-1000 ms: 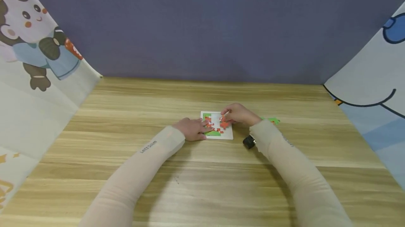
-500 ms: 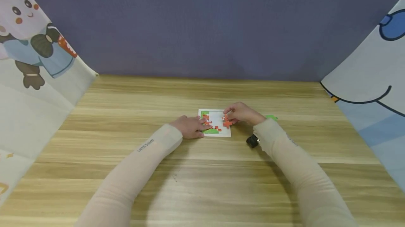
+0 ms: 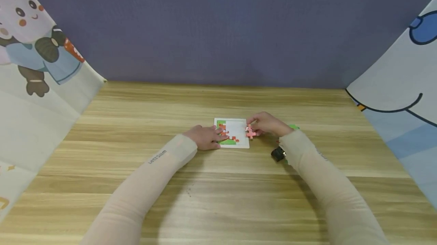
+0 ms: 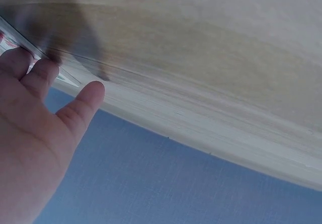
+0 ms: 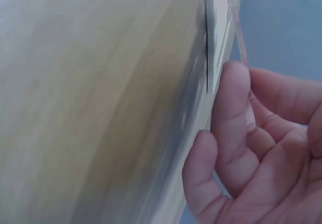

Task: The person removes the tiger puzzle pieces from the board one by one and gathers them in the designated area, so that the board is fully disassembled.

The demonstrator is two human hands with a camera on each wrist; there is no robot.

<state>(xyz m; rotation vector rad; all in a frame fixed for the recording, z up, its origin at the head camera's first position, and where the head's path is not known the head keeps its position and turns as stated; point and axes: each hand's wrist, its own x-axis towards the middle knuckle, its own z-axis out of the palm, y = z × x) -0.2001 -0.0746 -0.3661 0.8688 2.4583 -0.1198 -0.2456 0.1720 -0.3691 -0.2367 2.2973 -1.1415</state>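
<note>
A small white puzzle tray (image 3: 235, 126) lies flat on the wooden table in the head view. Red and green puzzle pieces (image 3: 227, 142) sit along its left and lower sides. My left hand (image 3: 204, 137) rests on the tray's left part, its fingers spread over the pieces and partly covering them. At the tray's right rim my right hand (image 3: 269, 123) pinches a red puzzle piece (image 3: 250, 132) between thumb and fingers. In the right wrist view that puzzle piece (image 5: 242, 45) appears edge-on, raised above the tray edge (image 5: 210, 43).
Green puzzle pieces (image 3: 293, 127) lie to the right, partly hidden by my right wrist and sleeve. A black device (image 3: 278, 154) shows under that wrist. The wooden table (image 3: 218, 192) reaches back to a dark blue cloth wall (image 3: 222, 29).
My right hand has moved right, taking the red puzzle piece from over the tray's right part to its right rim. My left hand stays on the tray. The head view has shifted slightly.
</note>
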